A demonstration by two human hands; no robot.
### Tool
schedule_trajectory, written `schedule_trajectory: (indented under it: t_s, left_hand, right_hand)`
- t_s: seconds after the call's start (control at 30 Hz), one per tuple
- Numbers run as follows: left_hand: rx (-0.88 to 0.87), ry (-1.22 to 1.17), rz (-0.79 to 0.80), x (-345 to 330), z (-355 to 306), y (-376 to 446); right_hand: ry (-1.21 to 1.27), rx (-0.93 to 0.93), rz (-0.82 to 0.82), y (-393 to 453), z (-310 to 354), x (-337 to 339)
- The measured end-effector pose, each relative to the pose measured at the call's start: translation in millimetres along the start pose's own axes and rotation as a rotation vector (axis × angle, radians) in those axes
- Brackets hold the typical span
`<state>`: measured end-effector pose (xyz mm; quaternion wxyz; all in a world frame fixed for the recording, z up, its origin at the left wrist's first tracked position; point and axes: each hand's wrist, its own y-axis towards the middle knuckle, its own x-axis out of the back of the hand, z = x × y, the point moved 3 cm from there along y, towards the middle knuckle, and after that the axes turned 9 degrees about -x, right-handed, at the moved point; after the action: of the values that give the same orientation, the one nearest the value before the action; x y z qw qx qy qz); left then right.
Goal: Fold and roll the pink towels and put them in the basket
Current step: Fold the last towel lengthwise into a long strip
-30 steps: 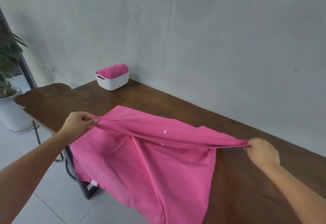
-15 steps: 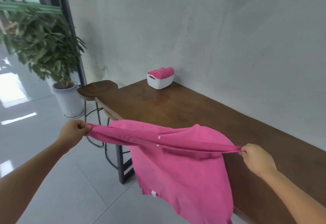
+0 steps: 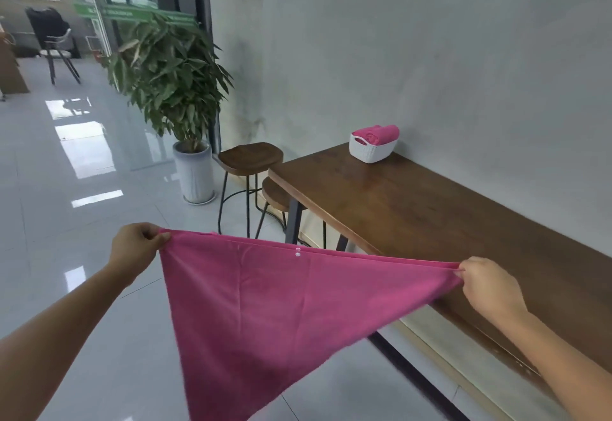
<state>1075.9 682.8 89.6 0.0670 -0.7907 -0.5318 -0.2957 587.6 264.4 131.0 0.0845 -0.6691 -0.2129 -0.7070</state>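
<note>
A pink towel (image 3: pixel 265 314) hangs in the air beside the wooden table (image 3: pixel 414 215), stretched tight along its top edge and drooping to a point below. My left hand (image 3: pixel 137 248) pinches its left corner. My right hand (image 3: pixel 486 288) pinches its right corner near the table's front edge. A white basket (image 3: pixel 371 152) stands at the far end of the table by the wall, with rolled pink towels (image 3: pixel 377 132) inside it.
Two wooden stools (image 3: pixel 251 159) stand at the table's far end. A potted plant (image 3: pixel 175 89) sits on the tiled floor beyond them. A grey wall runs along the table's right side. A chair (image 3: pixel 58 46) stands far off at the left.
The towel has been lifted off the table and now hangs free over the floor. Both hands have kept their corners. The view has swung left toward the room.
</note>
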Motion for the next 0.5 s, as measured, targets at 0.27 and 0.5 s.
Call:
schedule_trajectory:
  t_s: [0.27,0.5]
  left_hand:
    - [-0.077,0.079,0.085,59,29,3]
    - [-0.007,-0.044,0.001,75,49,2]
  right_hand:
    - [0.183,0.089,0.179,-14,30,2]
    - [0.353,0.158,0.109,-27,47,1]
